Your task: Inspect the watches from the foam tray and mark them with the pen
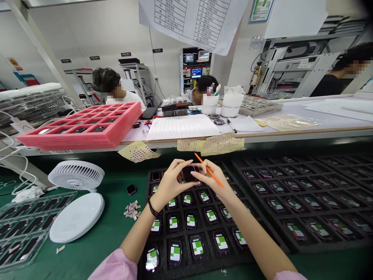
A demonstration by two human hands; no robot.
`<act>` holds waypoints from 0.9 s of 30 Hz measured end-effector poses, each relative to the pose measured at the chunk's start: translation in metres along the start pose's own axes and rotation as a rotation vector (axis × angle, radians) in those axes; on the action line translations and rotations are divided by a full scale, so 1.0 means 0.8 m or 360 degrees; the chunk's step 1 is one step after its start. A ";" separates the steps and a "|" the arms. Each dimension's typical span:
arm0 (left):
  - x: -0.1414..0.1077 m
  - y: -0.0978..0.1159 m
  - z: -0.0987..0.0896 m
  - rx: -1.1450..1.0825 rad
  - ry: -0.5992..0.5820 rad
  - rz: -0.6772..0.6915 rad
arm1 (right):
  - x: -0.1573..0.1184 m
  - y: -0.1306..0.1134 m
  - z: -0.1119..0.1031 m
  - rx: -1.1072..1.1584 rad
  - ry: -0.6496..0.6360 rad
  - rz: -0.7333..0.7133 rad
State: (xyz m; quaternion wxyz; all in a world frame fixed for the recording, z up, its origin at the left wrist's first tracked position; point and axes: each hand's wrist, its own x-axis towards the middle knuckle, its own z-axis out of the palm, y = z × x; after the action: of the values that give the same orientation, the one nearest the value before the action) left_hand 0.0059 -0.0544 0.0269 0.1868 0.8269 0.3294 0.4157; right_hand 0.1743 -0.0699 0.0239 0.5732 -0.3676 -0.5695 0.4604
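Holding a dark watch up over the near black foam tray, with the left hand clamped at its left edge, thumb beneath and forefinger above. Pinching an orange stick in the right hand, slanting from upper left to lower right, while touching the watch's right side with fingers and thumb.

Taking the held watch as the centre of a clock lying flat on the view: at six o'clock, in the compartments of the near tray, to be seen as rows of watches with green-and-white screens. At three o'clock, beside that tray, more black foam trays, also filled with watches. Between eight and nine, flat on the green tabletop, a loose watch; at eight, a small heap of pale pieces. At nine, a white fan, and farther out, a clear plastic tray holding dark rectangular parts.

On the raised shelf: toward ten, a pink foam tray; at twelve, printed sheets; near one, two white containers. Beyond, at eleven, twelve and two, three people.
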 end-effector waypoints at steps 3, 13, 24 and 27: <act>0.001 0.004 -0.001 -0.0110 0.0031 0.0020 | 0.001 -0.006 -0.004 0.0184 0.0003 0.0063; 0.000 0.005 0.001 -0.0133 0.0096 0.0081 | 0.000 -0.004 -0.007 0.0248 0.0024 0.0098; -0.001 0.006 -0.004 -0.0399 0.0292 -0.0207 | -0.006 -0.021 -0.009 0.0224 -0.0021 -0.0060; 0.000 0.005 -0.006 -0.0482 0.0274 -0.0266 | -0.008 -0.027 -0.011 0.0139 -0.0016 -0.0110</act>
State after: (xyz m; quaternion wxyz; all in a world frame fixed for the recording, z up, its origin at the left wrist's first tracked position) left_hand 0.0034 -0.0572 0.0321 0.3141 0.7204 0.3455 0.5129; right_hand 0.1860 -0.0813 0.0415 0.6013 -0.3199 -0.5642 0.4667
